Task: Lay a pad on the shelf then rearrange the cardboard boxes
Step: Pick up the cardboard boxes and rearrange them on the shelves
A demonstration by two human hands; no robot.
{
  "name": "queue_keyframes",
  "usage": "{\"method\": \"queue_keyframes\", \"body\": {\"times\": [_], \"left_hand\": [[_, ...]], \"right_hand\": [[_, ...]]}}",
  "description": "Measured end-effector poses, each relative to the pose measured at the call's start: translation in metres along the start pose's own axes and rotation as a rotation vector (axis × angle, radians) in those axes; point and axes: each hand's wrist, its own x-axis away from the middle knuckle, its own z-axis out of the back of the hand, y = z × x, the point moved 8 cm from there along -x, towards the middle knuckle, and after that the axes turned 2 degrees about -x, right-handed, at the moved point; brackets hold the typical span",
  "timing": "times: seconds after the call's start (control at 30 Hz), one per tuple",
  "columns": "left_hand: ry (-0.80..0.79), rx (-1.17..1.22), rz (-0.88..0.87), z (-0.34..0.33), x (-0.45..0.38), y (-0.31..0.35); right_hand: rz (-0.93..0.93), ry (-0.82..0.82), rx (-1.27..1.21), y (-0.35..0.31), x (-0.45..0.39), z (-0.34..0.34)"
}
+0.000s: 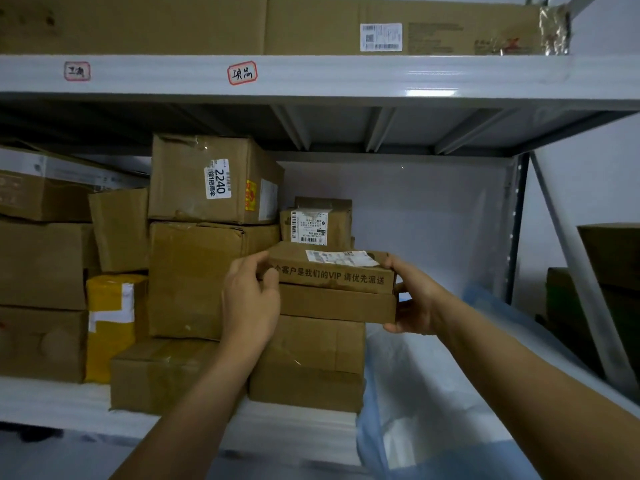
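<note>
So I've got both hands on a pair of flat mailer boxes stacked one on the other. My left hand is wrapped round the left end, thumb up by the top box (the one with the printed line of Chinese text and a shipping label), fingers curled onto the corner. My right hand is clamped on the right end, mostly on the lower flat box, fingers tucked under where I can't see them. Can't really tell if the pair is resting on the taller carton under it or already lifted a hair.

The pad, a white sheet with blue edging, is already down on the right half of the shelf, but it looks rumpled and its front edge hangs over the lip. That open bit is where I reckon these boxes go.

What bugs me: I'm holding two loose boxes as one. If my squeeze is uneven the top one could slide off the lower one. Also the small labelled box sits right behind and might get nudged over. And if I drag the boxes across the pad rather than set them down, it'll probably bunch up or get pulled off the front edge.
</note>
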Motion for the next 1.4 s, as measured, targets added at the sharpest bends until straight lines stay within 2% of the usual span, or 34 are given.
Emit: {"method": "queue_keyframes", "body": {"times": [0.2,0.3,0.47,0.57,0.67,0.83,1.07,1.27,1.4], "left_hand": [[-0.01,0.087,0.038,-0.004,0.004,0.008],[-0.158,0.218,0.113,-0.023,0.005,0.008],[-0.505,0.635,0.271,-0.059,0.027,0.036],[-0.613,0.805,0.307,-0.075,0.036,0.046],[-0.685,0.849,0.345,-0.087,0.045,0.053],[-0.708,0.755,0.325,-0.112,0.055,0.064],[-0.703,0.709,0.311,-0.162,0.067,0.069],[-0.597,0.646,0.397,-0.205,0.06,0.064],[-0.56,0.632,0.568,-0.253,0.046,0.063]], "right_hand": [[0.122,0.089,-0.034,-0.002,0.014,0.033],[0.172,0.133,-0.097,-0.002,0.022,0.053],[0.145,0.175,-0.112,0.005,0.033,0.081],[0.103,0.219,-0.097,0.015,0.036,0.098],[0.091,0.279,-0.089,0.022,0.039,0.115],[0.185,0.494,-0.085,0.016,0.054,0.15],[0.277,0.643,-0.485,0.018,0.055,0.203],[0.219,0.632,-0.539,0.019,0.012,0.238],[0.176,0.561,-0.505,0.009,-0.036,0.255]]}}
